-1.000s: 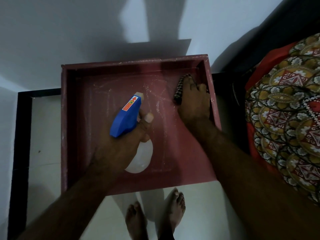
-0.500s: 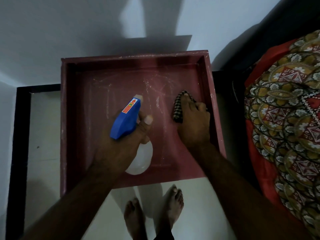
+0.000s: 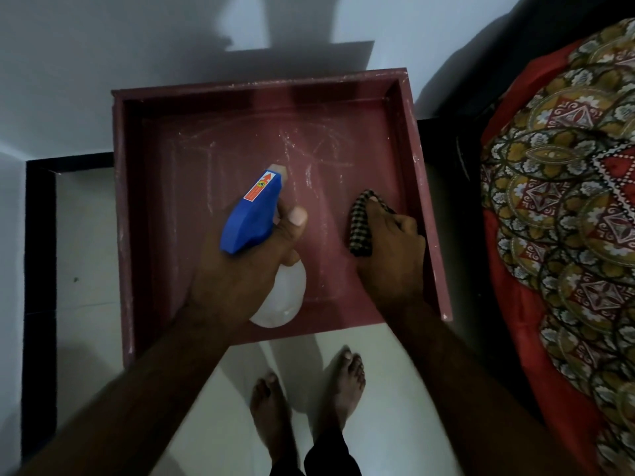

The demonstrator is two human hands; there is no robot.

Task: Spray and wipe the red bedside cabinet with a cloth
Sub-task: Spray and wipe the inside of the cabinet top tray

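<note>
The red bedside cabinet point(image 3: 213, 132) stands against the wall, its recessed top streaked with pale marks and rimmed by a raised edge. My left hand point(image 3: 237, 280) grips a spray bottle point(image 3: 252, 214) with a blue head and white body, held over the middle of the top with its nozzle pointing away from me. My right hand point(image 3: 391, 249) presses a dark checked cloth point(image 3: 360, 228) onto the top near the right rim, fingers curled over it.
A bed with a red, patterned cover point(image 3: 567, 218) lies close on the right. The white wall point(image 3: 137, 46) is behind the cabinet. Pale floor tiles with a black border point(image 3: 39, 269) lie to the left. My bare feet point(image 3: 305, 393) stand in front.
My right hand has drawn the cloth toward me along the right side of the cabinet top. The left hand with the bottle has stayed nearly still.
</note>
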